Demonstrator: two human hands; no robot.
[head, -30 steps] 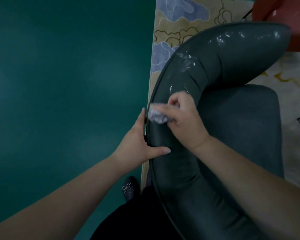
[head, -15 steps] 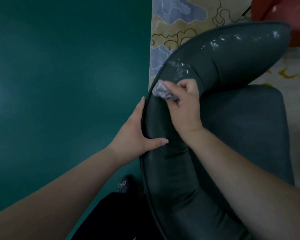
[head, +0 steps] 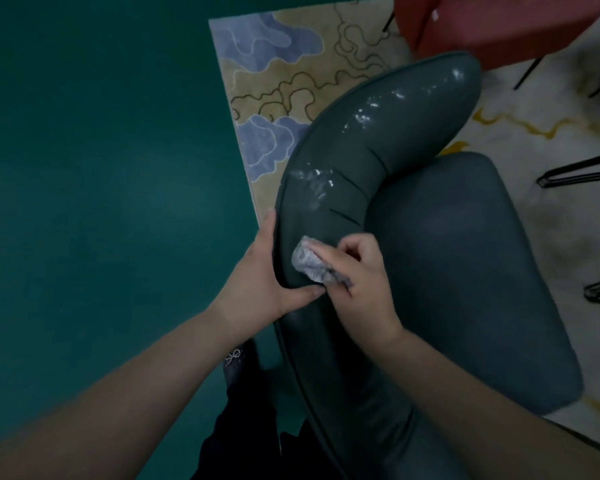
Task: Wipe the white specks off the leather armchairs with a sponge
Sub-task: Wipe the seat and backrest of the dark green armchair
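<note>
Right hand [head: 357, 282] presses sponge [head: 310, 263] (greyish, apparently) on armchair [head: 326, 209].

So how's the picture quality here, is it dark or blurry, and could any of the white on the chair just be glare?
Head view: dim and bluish overall; forearms at the bottom edge are soft. The sponge in the right hand is fairly sharp. White patches on the armchair backrest could be specks or glare; can't tell. Left hand grips the backrest's edge.
</note>
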